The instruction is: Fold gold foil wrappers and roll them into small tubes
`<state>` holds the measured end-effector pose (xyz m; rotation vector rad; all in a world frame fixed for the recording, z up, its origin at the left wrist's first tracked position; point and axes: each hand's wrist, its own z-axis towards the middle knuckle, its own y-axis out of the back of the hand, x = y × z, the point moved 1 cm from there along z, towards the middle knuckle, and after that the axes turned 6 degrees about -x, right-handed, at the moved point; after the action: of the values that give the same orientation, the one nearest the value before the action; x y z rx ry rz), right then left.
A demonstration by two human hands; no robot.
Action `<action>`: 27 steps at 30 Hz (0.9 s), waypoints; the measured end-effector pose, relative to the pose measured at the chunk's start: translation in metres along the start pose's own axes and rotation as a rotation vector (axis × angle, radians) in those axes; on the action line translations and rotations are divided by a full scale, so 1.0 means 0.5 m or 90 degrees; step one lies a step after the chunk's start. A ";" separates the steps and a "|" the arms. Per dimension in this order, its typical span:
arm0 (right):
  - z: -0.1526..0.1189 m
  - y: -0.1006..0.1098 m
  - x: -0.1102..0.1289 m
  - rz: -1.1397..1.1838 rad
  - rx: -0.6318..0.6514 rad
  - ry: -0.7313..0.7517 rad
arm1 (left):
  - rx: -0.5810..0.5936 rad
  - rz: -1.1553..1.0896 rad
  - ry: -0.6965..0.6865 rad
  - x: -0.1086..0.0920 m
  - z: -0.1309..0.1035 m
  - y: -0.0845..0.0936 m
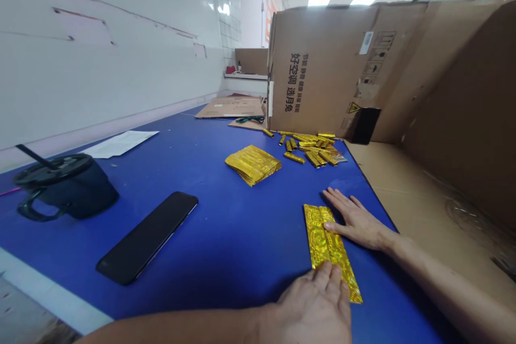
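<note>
On the blue table lies a shiny gold foil sheet with a lengthwise fold or seam down its middle. My left hand rests flat on the near part of the sheet, fingers stretched out and covering some of it. At the sheet's right edge is my right hand, its thumb on the foil and its other fingers spread on the table. A flat stack of gold foil sheets sits farther off. Beyond my right hand, several small rolled gold foil tubes lie in a loose pile.
A black phone and a dark lidded mug with a straw stand on the left. White paper lies by the wall. A large cardboard box rises behind the tubes, with flat cardboard beside it. The table ends at cardboard on the right.
</note>
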<state>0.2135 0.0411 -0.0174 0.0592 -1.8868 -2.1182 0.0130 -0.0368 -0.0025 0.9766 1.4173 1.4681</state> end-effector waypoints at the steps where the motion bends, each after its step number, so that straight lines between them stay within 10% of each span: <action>1: -0.001 0.002 0.005 -0.004 -0.022 -0.018 | -0.009 0.007 -0.005 0.000 -0.001 -0.001; 5: -0.012 0.026 0.072 0.011 -0.102 0.003 | -0.012 0.032 -0.015 -0.002 0.002 -0.004; 11: -0.027 0.034 0.191 0.179 0.096 0.207 | -0.033 -0.015 0.041 -0.007 0.013 -0.007; 20: 0.046 -0.006 0.148 0.118 0.065 0.228 | -0.114 0.068 -0.010 0.000 0.005 -0.070; 27: 0.107 -0.022 0.126 0.053 0.009 0.143 | -0.110 0.067 -0.023 0.000 0.007 -0.053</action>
<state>0.1389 0.0777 -0.0104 0.2102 -1.7422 -1.9544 0.0179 -0.0360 -0.0289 0.9764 1.2060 1.6130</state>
